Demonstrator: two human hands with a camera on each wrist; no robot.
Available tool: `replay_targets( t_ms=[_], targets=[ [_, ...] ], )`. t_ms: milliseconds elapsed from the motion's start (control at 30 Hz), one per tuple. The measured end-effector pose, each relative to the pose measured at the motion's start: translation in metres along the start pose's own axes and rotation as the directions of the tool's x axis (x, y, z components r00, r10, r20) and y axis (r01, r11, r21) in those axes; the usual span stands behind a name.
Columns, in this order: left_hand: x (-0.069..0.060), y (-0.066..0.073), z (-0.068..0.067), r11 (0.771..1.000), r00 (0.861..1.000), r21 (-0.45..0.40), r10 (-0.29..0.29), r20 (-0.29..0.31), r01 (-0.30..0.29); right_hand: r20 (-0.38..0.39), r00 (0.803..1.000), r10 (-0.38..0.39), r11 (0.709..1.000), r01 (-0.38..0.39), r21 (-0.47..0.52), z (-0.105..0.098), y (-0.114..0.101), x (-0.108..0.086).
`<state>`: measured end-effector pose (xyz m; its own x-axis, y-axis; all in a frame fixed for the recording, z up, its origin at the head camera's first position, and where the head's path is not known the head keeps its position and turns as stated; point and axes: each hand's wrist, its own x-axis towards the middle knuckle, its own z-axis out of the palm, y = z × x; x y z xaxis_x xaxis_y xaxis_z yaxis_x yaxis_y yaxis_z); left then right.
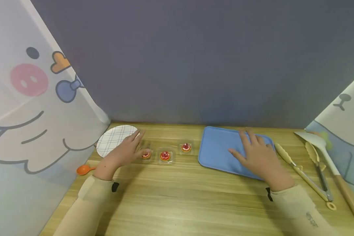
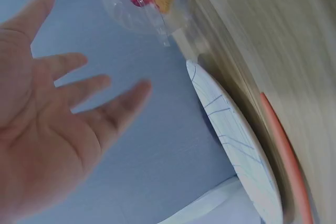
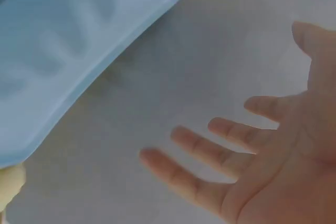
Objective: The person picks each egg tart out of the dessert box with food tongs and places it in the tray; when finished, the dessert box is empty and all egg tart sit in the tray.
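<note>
My left hand (image 1: 126, 151) hovers with spread fingers between the white checked plate (image 1: 112, 139) and the leftmost packaged tart (image 1: 146, 155), holding nothing. That plate also shows edge-on in the left wrist view. Two more small red-topped tarts in clear plastic packs, a middle tart (image 1: 165, 156) and a right-hand tart (image 1: 186, 147), sit in a loose row. Over the blue tray (image 1: 218, 147) my right hand (image 1: 260, 159) is held with its fingers apart, touching nothing that I can see. In the right wrist view its palm and straight fingers (image 3: 205, 156) show beside the tray's edge.
An orange spoon (image 1: 84, 169) lies at the left edge of the wooden table. On the right are cream-tipped tongs (image 1: 301, 173), a second pair of tongs (image 1: 320, 172) and a white spatula with a wooden handle (image 1: 328, 159). A grey panel (image 1: 194, 65) stands behind.
</note>
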<state>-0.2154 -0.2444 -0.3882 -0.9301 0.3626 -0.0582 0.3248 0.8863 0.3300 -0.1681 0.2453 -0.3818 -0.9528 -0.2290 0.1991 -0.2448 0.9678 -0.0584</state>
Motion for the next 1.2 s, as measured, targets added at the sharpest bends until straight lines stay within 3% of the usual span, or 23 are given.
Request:
replay_targets(
  t_ms=[167,267,433,567,733,867,1067,1200],
  targets=[
    [-0.001,-0.003,-0.004,0.996,0.998,-0.082,0.029,0.048,-0.025,-0.024,0.997,-0.077,0.993,0.078,0.085,-0.009,-0.030,0.011],
    [-0.002,-0.007,-0.005,0.992,0.997,-0.126,0.014,0.080,-0.003,0.001,0.992,-0.129,0.974,0.126,0.188,-0.008,-0.051,0.022],
    [-0.002,-0.020,0.000,0.976,0.989,-0.211,-0.013,0.145,0.044,0.060,0.969,-0.239,0.883,0.191,0.428,0.001,-0.094,0.043],
    [0.002,-0.031,0.006,0.976,0.986,-0.216,-0.005,0.166,0.041,0.087,0.940,-0.330,0.823,0.241,0.515,0.013,-0.135,0.057],
    [0.003,-0.038,0.011,0.965,0.981,-0.255,-0.014,0.194,0.065,0.129,0.903,-0.409,0.815,0.299,0.496,0.025,-0.183,0.073],
    [0.002,-0.039,0.014,0.949,0.977,-0.304,-0.016,0.215,0.083,0.139,0.883,-0.448,0.838,0.361,0.410,0.034,-0.216,0.083],
    [0.003,-0.040,0.014,0.951,0.982,-0.304,-0.003,0.188,0.061,0.113,0.867,-0.485,0.849,0.436,0.300,0.044,-0.252,0.098],
    [0.006,-0.041,0.015,0.948,0.983,-0.316,0.024,0.184,0.036,0.120,0.847,-0.519,0.832,0.468,0.296,0.050,-0.268,0.105]
  ],
)
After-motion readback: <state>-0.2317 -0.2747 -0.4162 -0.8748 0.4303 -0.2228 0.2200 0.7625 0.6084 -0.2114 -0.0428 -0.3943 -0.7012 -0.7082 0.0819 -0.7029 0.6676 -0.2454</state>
